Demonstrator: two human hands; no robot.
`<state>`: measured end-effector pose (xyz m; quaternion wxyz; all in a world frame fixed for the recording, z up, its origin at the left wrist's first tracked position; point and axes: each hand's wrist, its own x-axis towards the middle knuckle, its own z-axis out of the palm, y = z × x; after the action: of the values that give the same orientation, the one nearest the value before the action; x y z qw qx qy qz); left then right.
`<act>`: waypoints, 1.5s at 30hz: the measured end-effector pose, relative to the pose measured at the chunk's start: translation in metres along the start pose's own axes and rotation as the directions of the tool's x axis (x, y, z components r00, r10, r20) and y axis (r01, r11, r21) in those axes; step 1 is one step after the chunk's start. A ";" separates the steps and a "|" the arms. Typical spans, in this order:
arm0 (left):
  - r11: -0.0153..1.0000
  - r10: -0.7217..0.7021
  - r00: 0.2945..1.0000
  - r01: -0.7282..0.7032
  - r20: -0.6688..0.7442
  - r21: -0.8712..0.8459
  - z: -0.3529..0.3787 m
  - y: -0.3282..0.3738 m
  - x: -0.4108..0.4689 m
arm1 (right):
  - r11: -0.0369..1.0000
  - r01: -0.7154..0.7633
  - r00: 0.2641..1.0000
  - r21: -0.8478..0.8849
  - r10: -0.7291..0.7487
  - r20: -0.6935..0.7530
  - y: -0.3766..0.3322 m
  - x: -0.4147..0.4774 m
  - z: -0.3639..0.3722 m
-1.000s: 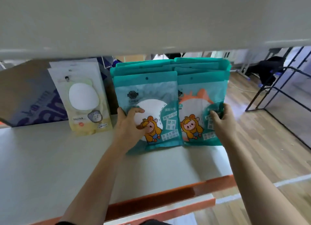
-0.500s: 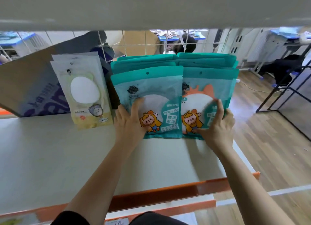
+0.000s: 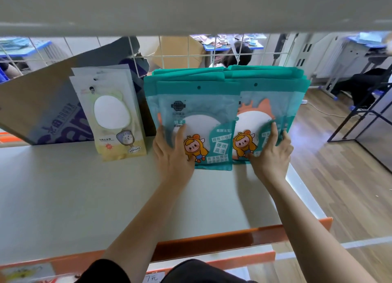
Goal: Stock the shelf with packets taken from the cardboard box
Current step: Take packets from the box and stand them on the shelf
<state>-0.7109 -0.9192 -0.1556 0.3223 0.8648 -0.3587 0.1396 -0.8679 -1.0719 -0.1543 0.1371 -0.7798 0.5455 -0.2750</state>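
Two stacks of teal packets stand upright side by side on the white shelf [image 3: 84,198], leaning back against a wire grid. My left hand [image 3: 171,153] presses with straight fingers on the lower left front of the left teal stack [image 3: 201,113]. On the lower front of the right teal stack [image 3: 265,104] lies my right hand [image 3: 271,153], its fingers straight and reaching the stack's right edge. A cardboard box [image 3: 42,109] with purple print leans at the back left of the shelf.
Pale yellow packets [image 3: 112,113] stand just left of the teal stacks. An upper shelf [image 3: 191,7] hangs low overhead. An orange rail [image 3: 212,244] runs along the shelf's front edge. Beyond the wire grid [image 3: 186,56] a person sits among desks; wooden floor lies to the right.
Both hands shifted from gripping the stacks' outer sides to lying flat on their fronts. The packets now stand more upright and squared, and the view has tilted up to show the grid.
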 end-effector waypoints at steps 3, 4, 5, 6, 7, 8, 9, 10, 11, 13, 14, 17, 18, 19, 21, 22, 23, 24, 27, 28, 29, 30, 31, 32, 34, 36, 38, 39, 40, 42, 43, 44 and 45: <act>0.999 -0.016 0.999 0.017 0.052 -0.028 0.001 0.001 -0.005 | 1.000 -0.016 0.999 0.012 0.016 0.034 0.003 -0.010 0.001; 1.000 -0.016 0.998 0.017 0.056 -0.016 0.000 0.001 -0.006 | 1.000 -0.020 0.999 0.015 0.020 0.047 0.003 -0.013 0.000; 1.000 -0.012 0.999 0.012 0.053 0.006 -0.001 0.002 -0.007 | 1.000 -0.024 0.998 0.015 0.023 0.057 0.003 -0.016 -0.002; 1.000 -0.006 0.999 0.005 0.048 0.028 -0.001 0.002 -0.008 | 1.000 -0.025 0.998 0.012 0.024 0.064 0.002 -0.019 -0.003; 0.999 -0.001 0.999 -0.001 0.046 0.042 -0.002 0.003 -0.009 | 1.000 -0.025 0.997 0.009 0.025 0.071 0.001 -0.022 -0.005; 0.999 0.001 0.999 -0.004 0.047 0.048 -0.003 0.003 -0.010 | 1.000 -0.022 0.997 0.008 0.022 0.076 0.000 -0.025 -0.007; 0.998 0.003 0.999 -0.005 0.052 0.055 -0.003 0.002 -0.011 | 1.000 -0.017 0.997 0.006 0.017 0.079 -0.001 -0.029 -0.009; 0.998 0.007 0.998 -0.011 0.061 0.066 -0.005 0.001 -0.013 | 1.000 -0.013 0.996 0.000 0.013 0.086 -0.003 -0.032 -0.011; 0.997 0.014 0.997 -0.020 0.073 0.077 -0.006 0.000 -0.014 | 1.000 -0.012 0.995 -0.009 0.013 0.101 -0.005 -0.036 -0.013; 0.995 0.020 0.992 -0.032 0.127 0.095 -0.011 -0.001 -0.015 | 0.999 -0.003 0.989 -0.042 0.009 0.145 -0.010 -0.044 -0.017; 0.994 0.018 0.986 -0.035 0.166 0.102 -0.013 -0.002 -0.016 | 0.998 0.009 0.985 -0.065 0.002 0.170 -0.012 -0.048 -0.019; 0.990 0.000 0.970 -0.035 0.243 0.140 -0.023 -0.005 -0.021 | 0.991 0.056 0.967 -0.120 -0.024 0.252 -0.021 -0.061 -0.024; 0.988 -0.013 0.964 -0.028 0.266 0.150 -0.028 -0.007 -0.025 | 0.989 0.073 0.960 -0.128 -0.035 0.277 -0.024 -0.068 -0.025; 0.988 -0.030 0.956 -0.017 0.292 0.156 -0.034 -0.008 -0.029 | 0.987 0.094 0.953 -0.132 -0.051 0.297 -0.027 -0.074 -0.026; 0.989 -0.062 0.936 0.012 0.346 0.146 -0.047 -0.011 -0.037 | 0.979 0.148 0.934 -0.139 -0.093 0.344 -0.033 -0.087 -0.028; 0.992 -0.075 0.927 0.032 0.367 0.121 -0.055 -0.012 -0.041 | 0.972 0.180 0.919 -0.150 -0.111 0.379 -0.036 -0.094 -0.029; 0.994 -0.086 0.922 0.056 0.378 0.090 -0.062 -0.012 -0.046 | 0.965 0.210 0.900 -0.159 -0.127 0.417 -0.040 -0.100 -0.030; 0.995 -0.098 0.920 0.078 0.379 0.069 -0.069 -0.014 -0.050 | 0.958 0.238 0.880 -0.160 -0.143 0.452 -0.043 -0.105 -0.032; 0.990 -0.129 0.937 0.106 0.325 0.088 -0.094 -0.023 -0.064 | 0.946 0.304 0.829 -0.117 -0.201 0.523 -0.053 -0.119 -0.038; 0.987 -0.142 0.942 0.112 0.305 0.114 -0.103 -0.028 -0.069 | 0.942 0.322 0.816 -0.100 -0.222 0.534 -0.056 -0.124 -0.040; 0.982 -0.162 0.942 0.124 0.293 0.144 -0.112 -0.034 -0.076 | 0.937 0.339 0.802 -0.083 -0.242 0.545 -0.059 -0.129 -0.043; 0.974 -0.191 0.938 0.145 0.290 0.173 -0.122 -0.039 -0.083 | 0.932 0.356 0.787 -0.064 -0.262 0.558 -0.061 -0.134 -0.045; 0.964 -0.229 0.930 0.176 0.288 0.198 -0.131 -0.044 -0.092 | 0.926 0.375 0.770 -0.044 -0.284 0.571 -0.064 -0.140 -0.047; 0.953 -0.269 0.921 0.210 0.283 0.220 -0.141 -0.050 -0.102 | 0.918 0.397 0.755 -0.025 -0.310 0.578 -0.066 -0.147 -0.049; 0.926 -0.348 0.898 0.284 0.268 0.249 -0.161 -0.061 -0.120 | 0.894 0.448 0.734 0.000 -0.368 0.572 -0.074 -0.161 -0.051; 0.886 -0.445 0.860 0.383 0.251 0.260 -0.184 -0.071 -0.138 | 0.872 0.490 0.714 0.026 -0.418 0.562 -0.086 -0.178 -0.052; 0.845 -0.520 0.824 0.456 0.227 0.280 -0.206 -0.082 -0.156 | 0.850 0.521 0.683 0.078 -0.470 0.559 -0.104 -0.196 -0.050; 0.830 -0.541 0.813 0.475 0.216 0.291 -0.217 -0.088 -0.164 | 0.836 0.538 0.661 0.106 -0.497 0.563 -0.114 -0.206 -0.048; 0.817 -0.561 0.803 0.496 0.202 0.296 -0.228 -0.095 -0.173 | 0.820 0.556 0.634 0.132 -0.522 0.570 -0.125 -0.215 -0.046; 0.783 -0.605 0.780 0.547 0.160 0.296 -0.248 -0.112 -0.189 | 0.784 0.593 0.577 0.182 -0.571 0.584 -0.146 -0.233 -0.042; 0.768 -0.624 0.768 0.571 0.142 0.290 -0.257 -0.123 -0.197 | 0.766 0.609 0.549 0.206 -0.594 0.587 -0.157 -0.242 -0.041; 0.757 -0.641 0.757 0.594 0.129 0.273 -0.267 -0.132 -0.203 | 0.748 0.624 0.524 0.226 -0.615 0.589 -0.168 -0.251 -0.039; 0.745 -0.658 0.743 0.619 0.122 0.250 -0.277 -0.141 -0.209 | 0.731 0.638 0.503 0.242 -0.634 0.588 -0.178 -0.260 -0.037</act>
<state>-0.7603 -0.5508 -0.1101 0.2271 0.9717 -0.0548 -0.0342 -0.8177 -0.7623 -0.1054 0.1997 -0.9693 0.1413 -0.0235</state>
